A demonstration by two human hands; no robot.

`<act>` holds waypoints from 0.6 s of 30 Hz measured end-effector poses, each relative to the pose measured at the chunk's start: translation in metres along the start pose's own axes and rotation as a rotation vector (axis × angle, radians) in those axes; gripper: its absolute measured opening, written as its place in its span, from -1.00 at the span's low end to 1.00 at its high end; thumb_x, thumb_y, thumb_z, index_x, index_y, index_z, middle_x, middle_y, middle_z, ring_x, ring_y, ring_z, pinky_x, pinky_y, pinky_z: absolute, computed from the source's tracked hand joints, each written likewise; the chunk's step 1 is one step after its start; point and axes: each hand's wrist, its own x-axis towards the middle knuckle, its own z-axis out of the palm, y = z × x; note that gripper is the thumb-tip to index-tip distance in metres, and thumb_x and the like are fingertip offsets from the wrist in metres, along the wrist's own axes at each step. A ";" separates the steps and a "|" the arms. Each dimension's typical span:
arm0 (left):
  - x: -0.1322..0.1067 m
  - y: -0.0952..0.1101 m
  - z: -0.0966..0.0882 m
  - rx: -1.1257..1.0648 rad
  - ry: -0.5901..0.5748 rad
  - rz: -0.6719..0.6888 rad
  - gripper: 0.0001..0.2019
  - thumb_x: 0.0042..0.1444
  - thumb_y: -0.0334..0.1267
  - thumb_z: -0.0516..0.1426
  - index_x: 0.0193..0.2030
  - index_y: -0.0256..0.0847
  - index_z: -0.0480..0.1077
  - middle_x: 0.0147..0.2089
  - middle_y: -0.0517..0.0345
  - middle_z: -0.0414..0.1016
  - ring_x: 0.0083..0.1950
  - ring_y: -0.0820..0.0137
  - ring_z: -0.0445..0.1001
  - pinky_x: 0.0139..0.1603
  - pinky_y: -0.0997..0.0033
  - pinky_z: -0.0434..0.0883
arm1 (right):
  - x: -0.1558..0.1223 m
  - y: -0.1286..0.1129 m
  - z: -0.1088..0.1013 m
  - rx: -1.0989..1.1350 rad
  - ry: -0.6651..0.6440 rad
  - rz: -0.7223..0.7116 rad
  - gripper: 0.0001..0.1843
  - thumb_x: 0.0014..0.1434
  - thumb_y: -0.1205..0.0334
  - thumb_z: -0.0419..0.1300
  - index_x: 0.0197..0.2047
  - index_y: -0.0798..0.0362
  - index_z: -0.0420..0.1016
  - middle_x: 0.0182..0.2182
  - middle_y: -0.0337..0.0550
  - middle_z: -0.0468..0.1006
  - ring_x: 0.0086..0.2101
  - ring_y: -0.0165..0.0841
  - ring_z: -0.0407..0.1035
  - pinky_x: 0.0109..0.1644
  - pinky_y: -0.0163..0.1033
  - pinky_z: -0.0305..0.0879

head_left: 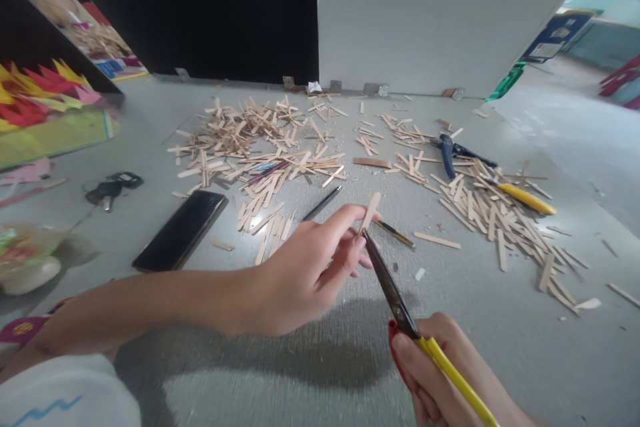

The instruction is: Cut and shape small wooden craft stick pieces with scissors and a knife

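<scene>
My left hand (pixel 305 267) pinches a short wooden stick (pixel 371 210) between thumb and fingers, holding it upright above the grey floor. My right hand (pixel 445 380) grips a pair of scissors (pixel 395 297) with red and yellow handles; the dark blades reach up to the base of the stick. Piles of wooden sticks (pixel 255 143) lie spread on the floor beyond both hands, and more sticks (pixel 505 213) lie to the right.
A black phone (pixel 181 229) lies left of my hand, keys (pixel 107 190) further left. A pen (pixel 323 202) rests near the sticks. Blue pliers (pixel 450 150) and a yellow-handled tool (pixel 527 199) sit in the right pile. Coloured paper (pixel 45 107) lies at far left.
</scene>
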 end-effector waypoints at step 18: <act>0.011 0.003 -0.014 0.034 0.020 0.022 -0.61 0.52 -0.30 0.00 -0.42 -0.18 0.33 -0.34 0.02 0.67 -0.13 0.31 0.79 -0.32 0.60 0.54 | 0.001 -0.006 -0.003 -0.084 -0.029 0.018 -0.22 0.34 -0.58 0.02 -0.58 -0.11 0.02 -0.70 -0.37 0.13 -0.70 -0.46 0.14 -0.63 -0.31 0.09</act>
